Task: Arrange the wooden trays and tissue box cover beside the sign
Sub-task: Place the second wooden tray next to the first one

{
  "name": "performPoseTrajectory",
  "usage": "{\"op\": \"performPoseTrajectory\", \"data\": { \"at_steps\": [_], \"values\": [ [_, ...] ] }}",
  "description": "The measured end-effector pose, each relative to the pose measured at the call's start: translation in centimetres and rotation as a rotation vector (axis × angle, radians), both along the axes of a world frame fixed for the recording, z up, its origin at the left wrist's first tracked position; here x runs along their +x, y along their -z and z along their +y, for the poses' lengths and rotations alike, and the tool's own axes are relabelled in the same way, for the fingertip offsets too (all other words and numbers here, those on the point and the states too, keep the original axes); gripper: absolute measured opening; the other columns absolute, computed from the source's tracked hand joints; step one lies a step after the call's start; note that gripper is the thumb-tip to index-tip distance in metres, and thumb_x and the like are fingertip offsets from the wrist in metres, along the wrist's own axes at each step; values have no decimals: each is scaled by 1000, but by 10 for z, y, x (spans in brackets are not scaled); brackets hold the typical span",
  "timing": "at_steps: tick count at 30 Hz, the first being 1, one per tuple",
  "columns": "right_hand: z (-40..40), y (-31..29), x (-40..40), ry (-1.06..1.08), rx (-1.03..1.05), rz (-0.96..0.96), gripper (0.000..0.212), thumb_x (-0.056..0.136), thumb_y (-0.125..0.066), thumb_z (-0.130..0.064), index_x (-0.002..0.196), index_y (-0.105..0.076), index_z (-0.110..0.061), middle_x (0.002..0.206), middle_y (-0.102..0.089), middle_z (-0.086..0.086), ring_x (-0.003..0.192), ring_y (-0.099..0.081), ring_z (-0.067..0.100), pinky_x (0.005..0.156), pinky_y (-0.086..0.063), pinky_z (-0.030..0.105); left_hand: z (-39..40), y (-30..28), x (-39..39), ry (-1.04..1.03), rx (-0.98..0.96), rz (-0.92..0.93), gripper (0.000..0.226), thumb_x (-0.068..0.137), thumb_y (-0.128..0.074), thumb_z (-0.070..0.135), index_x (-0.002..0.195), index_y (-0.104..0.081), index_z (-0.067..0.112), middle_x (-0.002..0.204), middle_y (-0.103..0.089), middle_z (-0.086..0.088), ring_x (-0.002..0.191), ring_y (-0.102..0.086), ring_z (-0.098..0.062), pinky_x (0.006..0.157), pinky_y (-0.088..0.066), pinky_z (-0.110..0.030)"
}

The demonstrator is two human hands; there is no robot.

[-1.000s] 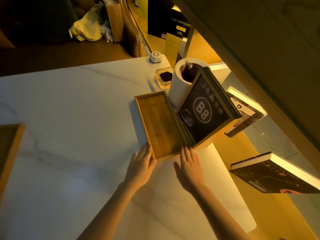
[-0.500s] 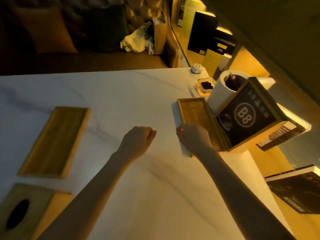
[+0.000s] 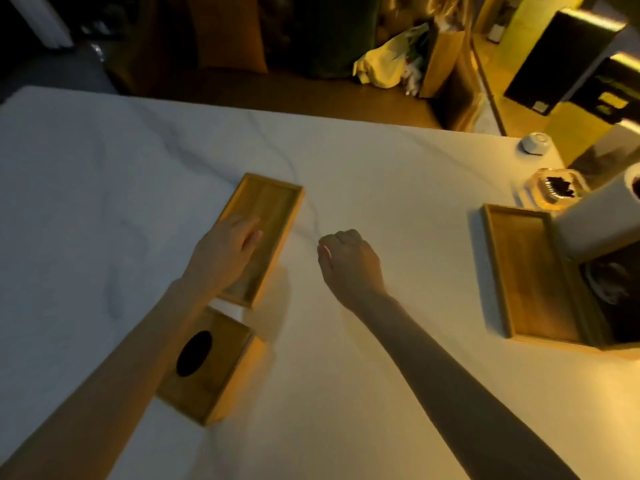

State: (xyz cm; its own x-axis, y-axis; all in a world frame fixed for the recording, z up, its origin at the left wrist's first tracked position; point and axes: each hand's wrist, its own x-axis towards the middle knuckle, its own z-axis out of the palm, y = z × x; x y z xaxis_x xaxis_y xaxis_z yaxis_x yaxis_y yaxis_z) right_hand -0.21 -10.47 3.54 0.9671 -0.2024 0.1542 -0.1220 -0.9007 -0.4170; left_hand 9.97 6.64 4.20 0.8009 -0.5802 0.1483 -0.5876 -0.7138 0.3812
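Shallow rectangular wooden tray (image 3: 266,216), light grain

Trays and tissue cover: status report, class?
Left hand flat on middle tray; right hand curled, empty. Other tray beside sign. Cover unmoved. Path clear.

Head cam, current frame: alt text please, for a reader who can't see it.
A person's left hand lies flat over a wooden tray at mid-table, right hand loosely curled and empty beside it. A tissue box cover sits nearer; a second tray lies by a white cylinder at right.
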Motion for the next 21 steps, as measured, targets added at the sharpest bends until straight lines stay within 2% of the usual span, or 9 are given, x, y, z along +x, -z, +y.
{"op": "performPoseTrajectory", "data": {
  "at_steps": [3, 6, 9, 12, 15, 16, 18, 20, 21],
  "values": [
    [25, 22, 15, -36, 47, 130, 33, 94, -39, -21, 121, -49, -5, 125, -57, 13, 120, -43, 29, 98, -36, 39, 28, 27, 22, -28, 141, -33, 41, 91, -43, 22, 128, -39, 6, 131, -50, -20, 118, -48, -36, 95, -42, -51],
    [43, 43, 25, -46, 40, 268, 47, 96, -32, -29, 137, -28, -7, 147, -34, 11, 137, -21, 25, 112, -19, 38, 52, 54, 40, -61, 356, 13, 54, 92, -37, 29, 138, -18, 8, 149, -26, -15, 138, -22, -30, 110, -23, -53],
    [57, 63, 29, -47, 73, 413, 56, 96, -28, -37, 142, -12, -9, 155, -8, 8, 142, 2, 24, 115, -2, 39, 67, 72, 50, -115, 432, 130, 60, 92, -36, 30, 140, -8, 9, 154, -9, -12, 142, -5, -27, 113, -11, -52],
    [70, 77, 30, -46, 183, 556, 60, 95, -26, -41, 143, -6, -10, 156, 2, 6, 141, 12, 22, 114, 5, 40, 79, 84, 57, -192, 442, 257, 54, 91, -40, 26, 137, -20, 4, 153, -13, -16, 141, -9, -30, 112, -15, -52],
    [82, 83, 32, -53, 304, 615, 60, 95, -24, -44, 143, -4, -13, 156, 6, 6, 141, 14, 21, 114, 6, 41, 82, 87, 59, -257, 323, 342, 38, 88, -47, 17, 119, -43, -3, 137, -37, -23, 126, -35, -38, 98, -35, -50],
    [86, 84, 33, -43, 333, 616, 60, 95, -24, -44, 143, -4, -15, 156, 6, 5, 141, 15, 21, 114, 7, 41, 81, 85, 58, -284, 259, 373, 33, 87, -49, 13, 114, -48, -5, 132, -42, -24, 121, -40, -39, 96, -37, -48],
    [91, 83, 35, 3, 381, 613, 58, 94, -23, -45, 143, -7, -19, 156, 6, 4, 141, 16, 21, 113, 10, 42, 79, 85, 58, -331, 146, 430, 27, 86, -50, 9, 108, -55, -6, 130, -44, -27, 118, -41, -40, 100, -33, -46],
    [93, 78, 37, 73, 476, 617, 57, 94, -24, -46, 143, -12, -20, 156, 2, 1, 141, 15, 21, 114, 10, 44, 78, 82, 59, -387, 91, 495, 27, 87, -50, 10, 110, -57, -1, 133, -43, -27, 124, -37, -40, 108, -24, -46],
    [93, 75, 38, 105, 524, 609, 57, 94, -25, -46, 143, -13, -20, 156, 0, 1, 141, 13, 20, 114, 9, 44, 78, 79, 59, -407, 51, 536, 25, 87, -49, 11, 108, -59, 3, 130, -47, -26, 122, -40, -39, 108, -26, -47]
  ]
}}
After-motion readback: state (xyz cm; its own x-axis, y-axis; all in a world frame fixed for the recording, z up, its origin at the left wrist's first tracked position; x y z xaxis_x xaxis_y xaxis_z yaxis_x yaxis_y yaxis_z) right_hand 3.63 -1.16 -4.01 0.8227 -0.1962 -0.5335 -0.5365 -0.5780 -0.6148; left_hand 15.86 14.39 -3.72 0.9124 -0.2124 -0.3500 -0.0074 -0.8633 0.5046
